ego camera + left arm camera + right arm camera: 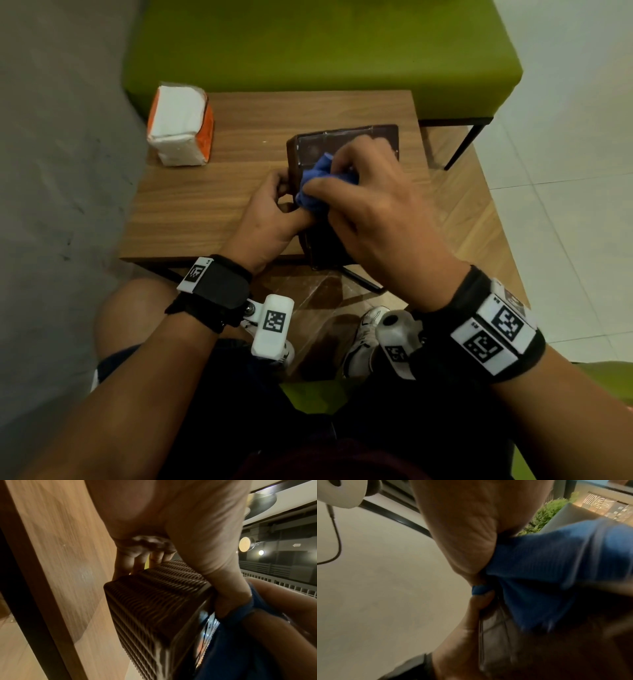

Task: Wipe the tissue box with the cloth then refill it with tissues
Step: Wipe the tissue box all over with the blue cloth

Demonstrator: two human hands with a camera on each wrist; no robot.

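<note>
A dark brown woven tissue box [346,140] with a glossy top lies on the wooden table [212,192], reaching over its near edge. My left hand [274,212] grips the box's left side; in the left wrist view its fingers curl round the ribbed box [154,601]. My right hand [363,192] holds a bunched blue cloth [315,181] and presses it on the box top. The cloth [547,568] fills the right wrist view, pinched by the right hand. A white and orange tissue pack [181,126] stands at the table's far left.
A green upholstered bench [325,48] runs behind the table. A grey wall is on the left, and white floor tiles are on the right. My knees and white shoes [363,335] are below the table's near edge.
</note>
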